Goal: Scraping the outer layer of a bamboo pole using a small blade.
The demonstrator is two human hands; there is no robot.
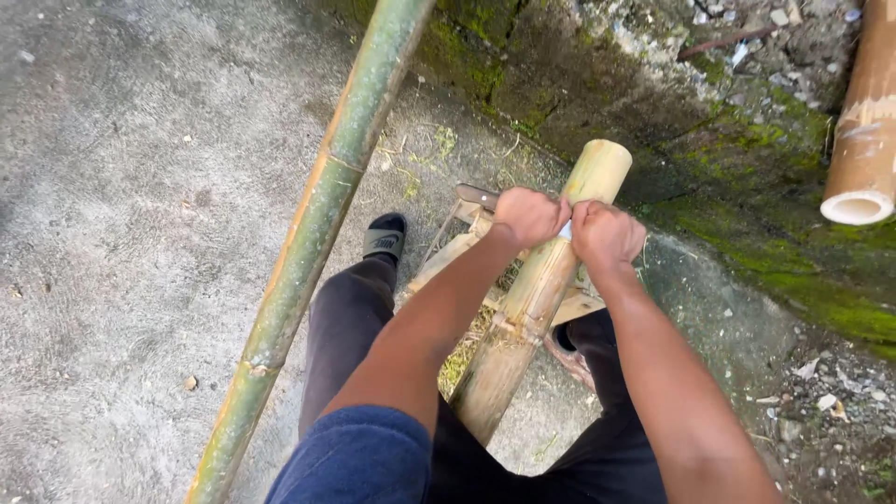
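A thick yellow-green bamboo pole [532,299] slants up between my legs, its cut end at the top. My left hand [527,216] is closed around a wooden knife handle [478,196] on the pole's left side. My right hand [605,235] grips the other side, with a bit of pale blade showing between my fists. Both fists press against the pole just below its cut end. The rest of the blade is hidden by my hands.
A long green bamboo pole [313,229] leans diagonally at the left. Another bamboo piece with a hollow end [863,140] lies at top right. A wooden support [462,247] sits under the pole. My sandalled foot [385,238] stands on concrete; a mossy wall [747,159] runs behind.
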